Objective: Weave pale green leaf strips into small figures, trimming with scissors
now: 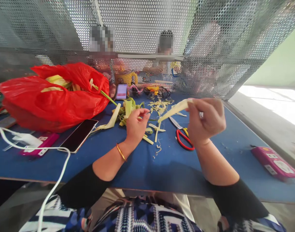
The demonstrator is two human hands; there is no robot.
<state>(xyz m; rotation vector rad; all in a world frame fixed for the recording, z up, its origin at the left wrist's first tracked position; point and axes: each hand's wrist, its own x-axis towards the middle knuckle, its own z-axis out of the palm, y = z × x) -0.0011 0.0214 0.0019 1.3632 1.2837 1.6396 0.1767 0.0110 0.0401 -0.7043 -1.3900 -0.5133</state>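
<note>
Above the blue worktop [234, 164], one strip in work. My right hand [206, 120] pinches the upper end of a long pale strip [175, 110]; its free end slants down toward crossed pale pieces [159, 130], contact unclear. My left hand [137, 125] has thumb and fingertips pressed together on a thin dark sliver [148, 112], too small to identify. I judge the step as readying this single strip. The next move likely calls for steadying its loose end; red-handled scissors [178, 130] lie near my right wrist, unused.
</note>
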